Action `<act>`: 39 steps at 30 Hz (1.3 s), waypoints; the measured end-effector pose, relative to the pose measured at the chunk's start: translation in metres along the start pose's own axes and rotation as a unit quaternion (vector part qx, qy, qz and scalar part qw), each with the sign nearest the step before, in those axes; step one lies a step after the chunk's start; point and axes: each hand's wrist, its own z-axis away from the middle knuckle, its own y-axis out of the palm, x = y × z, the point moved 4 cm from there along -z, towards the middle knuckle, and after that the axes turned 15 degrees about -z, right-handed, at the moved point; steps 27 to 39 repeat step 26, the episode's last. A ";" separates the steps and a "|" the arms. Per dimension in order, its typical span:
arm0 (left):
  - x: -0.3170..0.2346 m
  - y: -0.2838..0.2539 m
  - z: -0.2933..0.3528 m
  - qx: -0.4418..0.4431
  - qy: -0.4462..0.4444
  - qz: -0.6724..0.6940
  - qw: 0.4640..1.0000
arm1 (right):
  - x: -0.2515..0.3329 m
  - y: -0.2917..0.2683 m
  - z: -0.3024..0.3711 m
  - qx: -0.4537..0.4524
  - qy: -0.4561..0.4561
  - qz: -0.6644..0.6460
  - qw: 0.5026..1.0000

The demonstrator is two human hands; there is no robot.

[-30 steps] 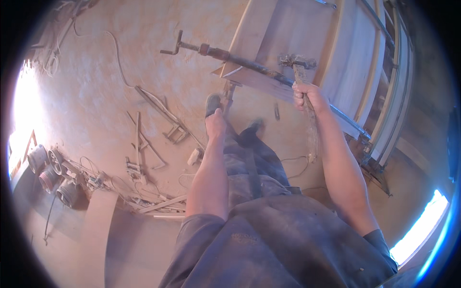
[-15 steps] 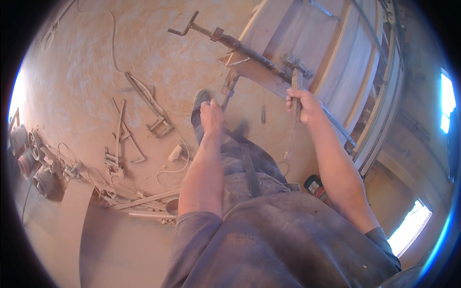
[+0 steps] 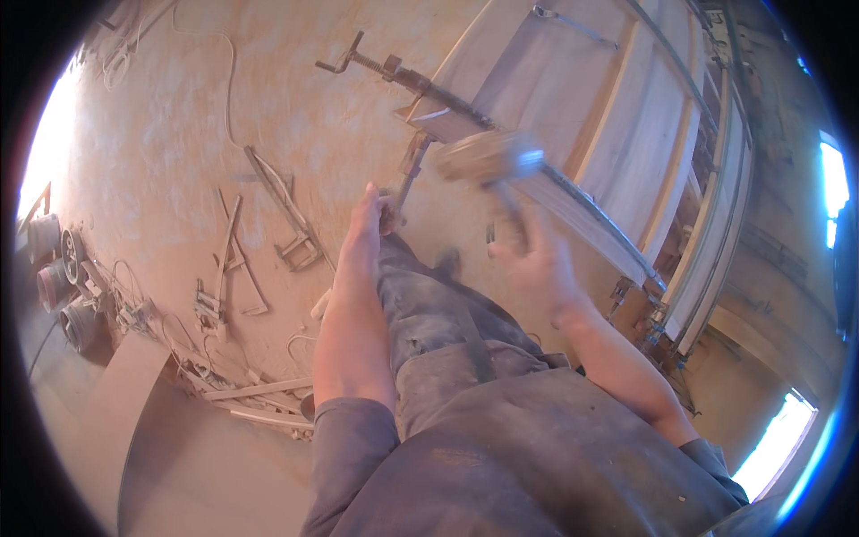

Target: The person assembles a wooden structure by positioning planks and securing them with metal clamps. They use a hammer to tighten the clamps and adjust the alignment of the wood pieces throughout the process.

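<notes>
My right hand [image 3: 541, 264] is closed round the handle of a hammer [image 3: 483, 157], whose head is smeared by motion in front of the near edge of a wooden panel [image 3: 537, 76]. Fingers curled, my left hand [image 3: 365, 219] grips the lower end of a short clamp part [image 3: 412, 166] that comes down from the panel's corner. A long rusty bar clamp [image 3: 420, 85] with a bent crank handle lies along the panel's near edge.
On the dusty floor to the left lie several loose clamps [image 3: 291, 215] and a hose [image 3: 231, 89]. Wood strips [image 3: 259, 389] and round drums [image 3: 79, 324] stand farther left. A metal rack [image 3: 707, 242] runs along the panel's right side.
The hammer has swung left and away from the panel's surface, with my right hand moving down and left. My left hand has shifted a little left and turned. The view has shifted slightly.
</notes>
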 end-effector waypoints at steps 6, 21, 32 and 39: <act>-0.010 -0.002 0.015 0.039 -0.062 0.041 0.996 | 0.017 0.058 -0.003 0.280 -0.001 0.232 0.931; -0.004 -0.007 0.027 -0.004 0.006 -0.120 0.993 | -0.015 0.053 0.055 0.155 0.142 0.103 0.972; -0.021 -0.089 0.089 -0.148 0.128 -0.386 0.901 | -0.075 0.061 0.130 0.104 0.317 -0.117 0.935; -0.021 -0.089 0.089 -0.148 0.128 -0.386 0.901 | -0.075 0.061 0.130 0.104 0.317 -0.117 0.935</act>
